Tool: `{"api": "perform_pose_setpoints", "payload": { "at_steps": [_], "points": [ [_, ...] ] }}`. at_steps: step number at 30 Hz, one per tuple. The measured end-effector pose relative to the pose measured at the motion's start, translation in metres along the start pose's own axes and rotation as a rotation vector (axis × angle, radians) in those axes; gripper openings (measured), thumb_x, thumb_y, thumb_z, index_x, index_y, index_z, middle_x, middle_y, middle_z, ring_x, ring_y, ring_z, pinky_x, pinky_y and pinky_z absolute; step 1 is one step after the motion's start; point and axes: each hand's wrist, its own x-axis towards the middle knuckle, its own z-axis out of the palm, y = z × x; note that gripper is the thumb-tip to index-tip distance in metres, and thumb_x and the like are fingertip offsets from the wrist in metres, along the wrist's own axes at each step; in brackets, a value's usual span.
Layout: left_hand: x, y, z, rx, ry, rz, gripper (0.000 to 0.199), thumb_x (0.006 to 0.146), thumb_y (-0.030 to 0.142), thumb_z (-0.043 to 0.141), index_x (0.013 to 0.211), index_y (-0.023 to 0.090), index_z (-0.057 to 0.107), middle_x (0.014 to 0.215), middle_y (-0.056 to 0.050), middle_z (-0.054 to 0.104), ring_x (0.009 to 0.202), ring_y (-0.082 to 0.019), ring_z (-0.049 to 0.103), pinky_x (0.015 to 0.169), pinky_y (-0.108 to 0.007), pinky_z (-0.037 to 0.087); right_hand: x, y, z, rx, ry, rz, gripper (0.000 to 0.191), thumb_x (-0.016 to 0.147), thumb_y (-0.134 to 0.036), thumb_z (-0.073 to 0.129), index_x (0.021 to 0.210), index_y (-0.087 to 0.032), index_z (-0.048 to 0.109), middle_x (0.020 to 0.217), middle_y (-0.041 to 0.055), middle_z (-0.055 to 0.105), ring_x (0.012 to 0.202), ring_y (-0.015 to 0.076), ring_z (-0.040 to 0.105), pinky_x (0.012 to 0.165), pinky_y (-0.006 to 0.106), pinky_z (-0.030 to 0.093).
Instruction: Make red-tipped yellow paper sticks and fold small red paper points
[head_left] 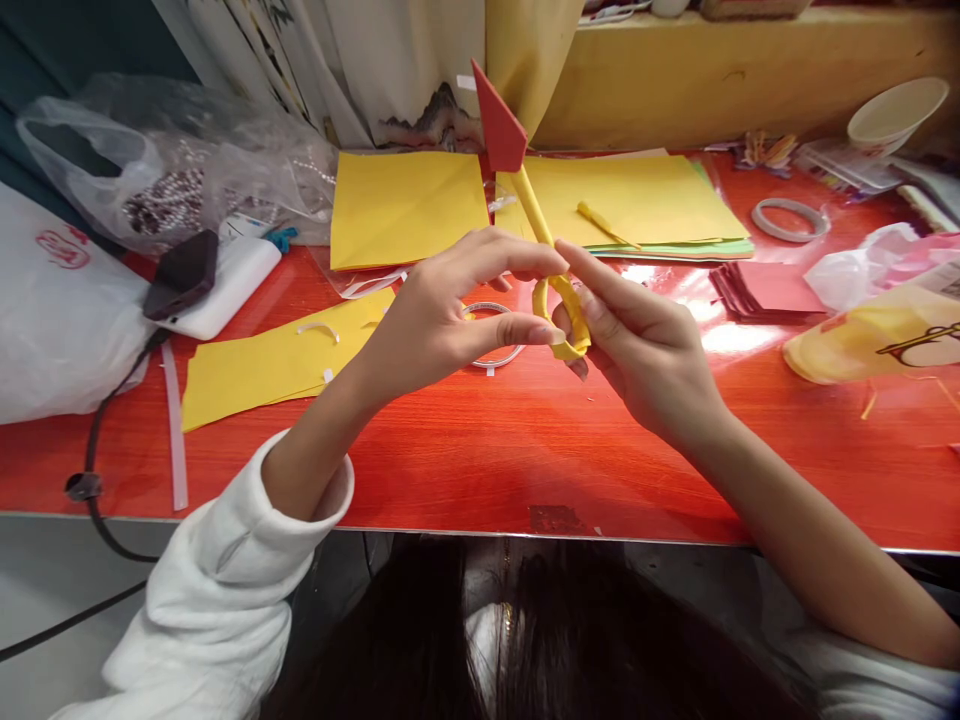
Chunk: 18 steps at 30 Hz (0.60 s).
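Note:
A yellow paper stick (pixel 534 208) with a curled yellow loop at its lower end is held up above the red table (pixel 465 450). A red pointed paper piece (pixel 501 125) caps its far upper end. My left hand (pixel 457 305) pinches the loop from the left, fingertips at its top and thumb at its lower left. My right hand (pixel 649 345) grips the loop's right side between thumb and fingers. Part of the loop is hidden by the fingers.
Yellow sheets (pixel 409 208) and a second paper stack (pixel 630 200) lie behind the hands. Cut yellow strips (pixel 262 360) and a phone (pixel 181 275) are at left. Red paper squares (pixel 776 290), a tape roll (pixel 790 220) and a plastic cup (pixel 870 340) are at right.

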Motion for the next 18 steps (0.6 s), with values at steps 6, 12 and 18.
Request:
{"api": "perform_pose_setpoints", "payload": {
  "at_steps": [6, 12, 18],
  "points": [
    [-0.0013, -0.0004, 0.0030, -0.008, 0.022, -0.034, 0.036, 0.075, 0.043, 0.063, 0.107, 0.026, 0.060, 0.107, -0.002, 0.060, 0.100, -0.017, 0.057, 0.081, -0.031, 0.052, 0.0006, -0.0016, 0.0003, 0.006, 0.014, 0.041, 0.037, 0.087, -0.038, 0.050, 0.124, -0.036, 0.052, 0.079, 0.0020, 0.053, 0.070, 0.0158, 0.055, 0.053, 0.031, 0.049],
    [-0.0032, 0.0003, 0.0048, 0.012, 0.041, -0.067, 0.039, 0.076, 0.048, 0.060, 0.112, 0.033, 0.055, 0.116, -0.002, 0.054, 0.105, -0.018, 0.055, 0.082, -0.031, 0.052, 0.0017, -0.0013, 0.0004, 0.053, 0.025, 0.038, 0.040, 0.087, -0.042, 0.051, 0.126, -0.036, 0.050, 0.083, 0.0019, 0.058, 0.070, 0.0150, 0.055, 0.054, 0.029, 0.048],
    [-0.0024, 0.0004, 0.0048, 0.073, 0.073, -0.057, 0.041, 0.073, 0.050, 0.063, 0.107, 0.028, 0.058, 0.120, -0.006, 0.050, 0.110, -0.020, 0.052, 0.083, -0.031, 0.052, 0.0021, 0.0029, -0.0003, 0.070, 0.015, 0.025, 0.042, 0.088, -0.043, 0.050, 0.129, -0.034, 0.049, 0.085, 0.0022, 0.060, 0.071, 0.0142, 0.055, 0.054, 0.027, 0.048]
  ]
}}
